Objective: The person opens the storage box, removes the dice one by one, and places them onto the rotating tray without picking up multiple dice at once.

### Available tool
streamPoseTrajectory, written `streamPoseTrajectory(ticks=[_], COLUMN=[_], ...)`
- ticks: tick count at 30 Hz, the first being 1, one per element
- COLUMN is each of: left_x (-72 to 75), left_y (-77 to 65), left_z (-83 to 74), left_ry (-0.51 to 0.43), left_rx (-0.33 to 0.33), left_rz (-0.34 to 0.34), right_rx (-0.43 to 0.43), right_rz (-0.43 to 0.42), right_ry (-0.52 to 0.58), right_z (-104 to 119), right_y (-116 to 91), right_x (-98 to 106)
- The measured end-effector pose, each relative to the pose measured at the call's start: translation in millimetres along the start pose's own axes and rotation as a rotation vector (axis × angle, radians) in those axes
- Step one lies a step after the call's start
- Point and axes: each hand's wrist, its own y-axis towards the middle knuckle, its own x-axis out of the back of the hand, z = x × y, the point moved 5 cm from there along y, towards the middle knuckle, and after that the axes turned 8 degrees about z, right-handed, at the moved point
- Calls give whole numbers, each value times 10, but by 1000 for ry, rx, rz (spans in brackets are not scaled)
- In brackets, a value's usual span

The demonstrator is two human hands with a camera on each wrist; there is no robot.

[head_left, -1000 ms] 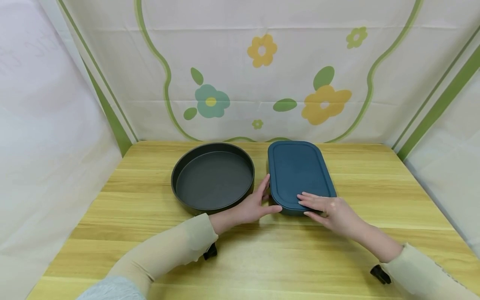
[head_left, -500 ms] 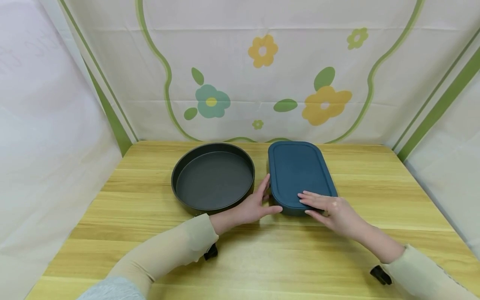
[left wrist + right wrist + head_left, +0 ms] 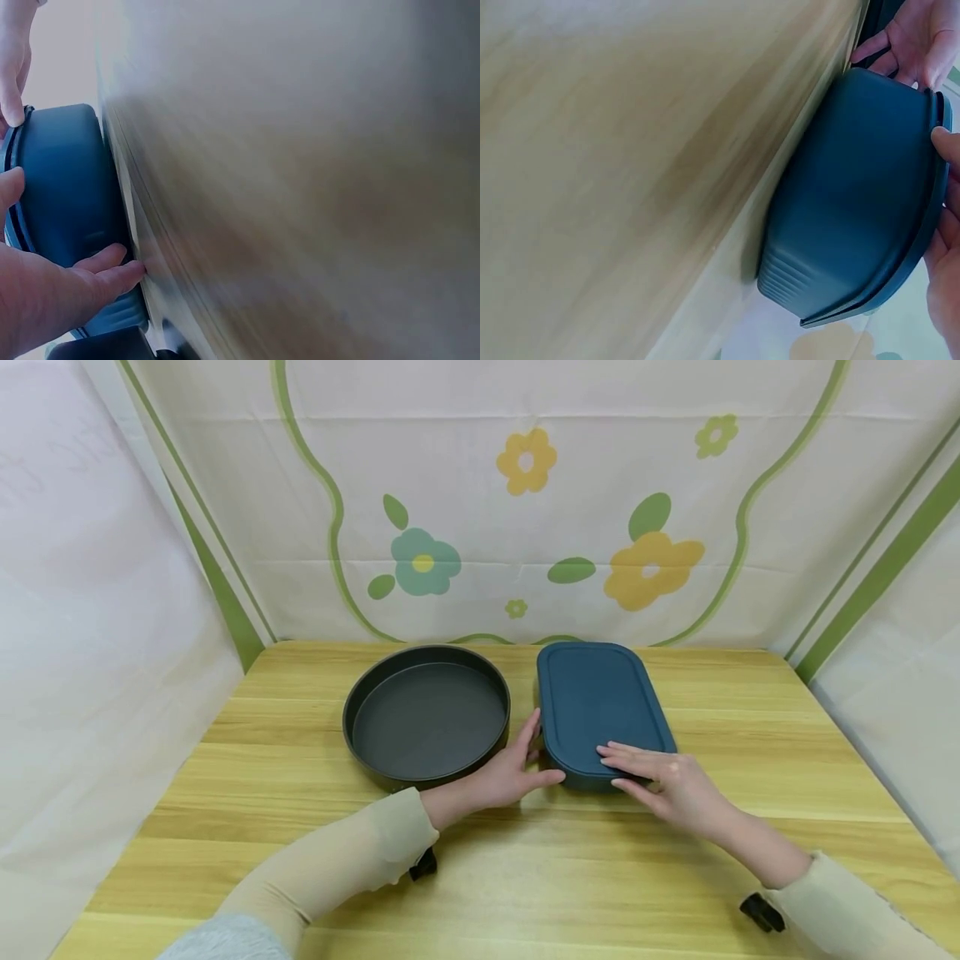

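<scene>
A dark blue rectangular food container (image 3: 847, 187) stands right of centre on the wooden table, its lid (image 3: 596, 693) on top. My left hand (image 3: 506, 777) is at its left near corner, fingers extended along the side wall and thumb by the front. In the left wrist view that thumb (image 3: 9, 187) reaches the lid's rim. My right hand (image 3: 678, 789) pinches the near right edge of the lid, fingers flat on top and thumb (image 3: 946, 144) against the rim. The inside of the container is hidden.
A round black pan (image 3: 431, 722) stands close to the left of the container, just beyond my left wrist. Wooden table (image 3: 570, 877) spreads in front and to both sides. A floral cloth backdrop (image 3: 480, 527) rises behind the table's far edge.
The container and both hands keep almost the same places; the right hand and the lid sit a few pixels further right than a second ago.
</scene>
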Motion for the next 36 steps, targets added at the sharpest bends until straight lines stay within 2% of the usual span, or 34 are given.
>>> streamPoseTrajectory(ticks=[6, 14, 18, 25, 36], left_x=[7, 24, 39, 40, -2], left_y=[1, 18, 28, 6, -14], left_z=[-1, -34, -41, -52, -38], left_ry=[4, -39, -55, -50, -60], left_rx=[10, 25, 46, 64, 62], left_rz=[5, -8, -10, -8, -1], right_rx=[-38, -20, 16, 128, 118], right_rz=[34, 1, -45, -168, -241], right_ry=[-6, -31, -61, -135, -106], right_z=[-2, 3, 19, 60, 48], right_y=[15, 13, 46, 94, 143], right_x=[23, 61, 132, 255, 407])
